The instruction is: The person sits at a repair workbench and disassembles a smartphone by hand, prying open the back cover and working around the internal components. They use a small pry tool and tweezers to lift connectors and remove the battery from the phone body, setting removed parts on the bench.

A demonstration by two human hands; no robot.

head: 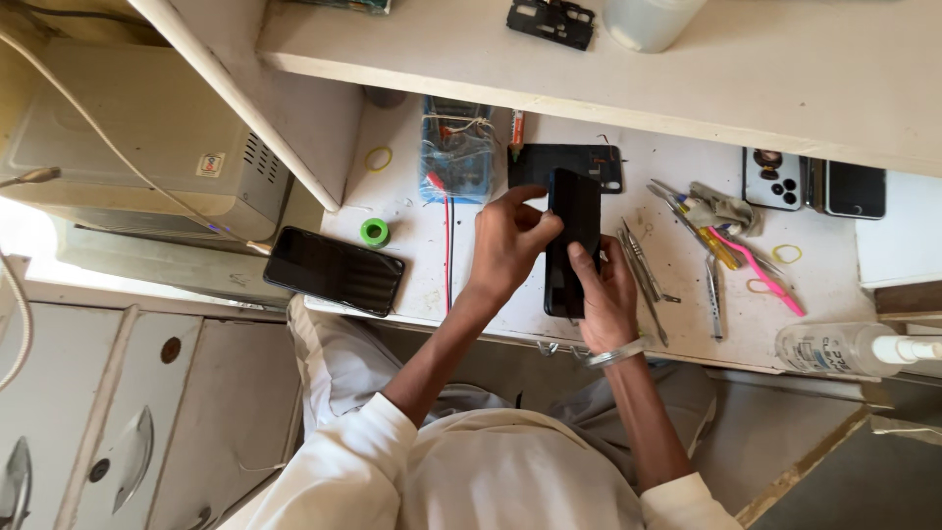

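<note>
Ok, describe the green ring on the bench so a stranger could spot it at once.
Start at the white workbench, left side, where a black phone lies over the edge. Just above that phone's right end sits the green ring. It is thick and bright green, unlike the thin yellow rubber band further up.

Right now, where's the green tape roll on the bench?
In the head view the green tape roll lies on the white bench, left of both hands, between the dark phone at the bench's left edge and the red wire.

Bare bench point(412, 265) betw. spare phone point(334, 270) & hands, tweezers point(643, 265) crowd rt
</note>
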